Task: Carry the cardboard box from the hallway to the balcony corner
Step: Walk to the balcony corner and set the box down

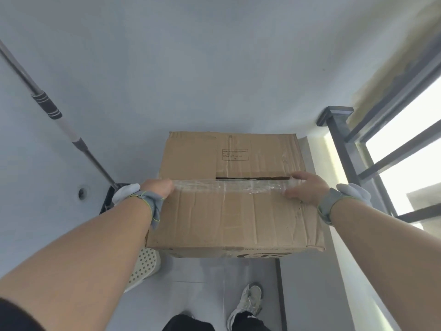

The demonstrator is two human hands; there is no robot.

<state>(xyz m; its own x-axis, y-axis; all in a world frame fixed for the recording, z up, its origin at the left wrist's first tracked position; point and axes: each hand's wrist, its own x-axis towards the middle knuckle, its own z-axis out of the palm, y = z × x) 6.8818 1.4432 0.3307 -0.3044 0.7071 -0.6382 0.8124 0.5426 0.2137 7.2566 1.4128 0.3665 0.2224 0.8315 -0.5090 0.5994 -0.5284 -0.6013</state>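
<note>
The cardboard box (235,194) sits low in front of the person, over the grey floor (202,271) close to where two walls meet, with a metal railing (372,149) and bright window just to its right and a mop handle (47,106) leaning to its left; whether it rests on the floor or hangs a little above it cannot be told from this view. The left hand (157,189) wraps the left end of the top, fingers curled over the edge by the taped seam, and the right hand (307,187) presses on the right end with fingers bent onto the clear tape (229,186) — both hands closed onto the box, one at each end. The board is creased and dented, one flap gaping at the seam, so it will likely flex rather than stay stiff, and the glossy tape looks slippery. A hold under the bottom edges at the two short ends would be safer than the top flaps. Its weight cannot be judged. The long axis runs left to right across the person, the seam along it, top face up — the printed side faces the feet.
</note>
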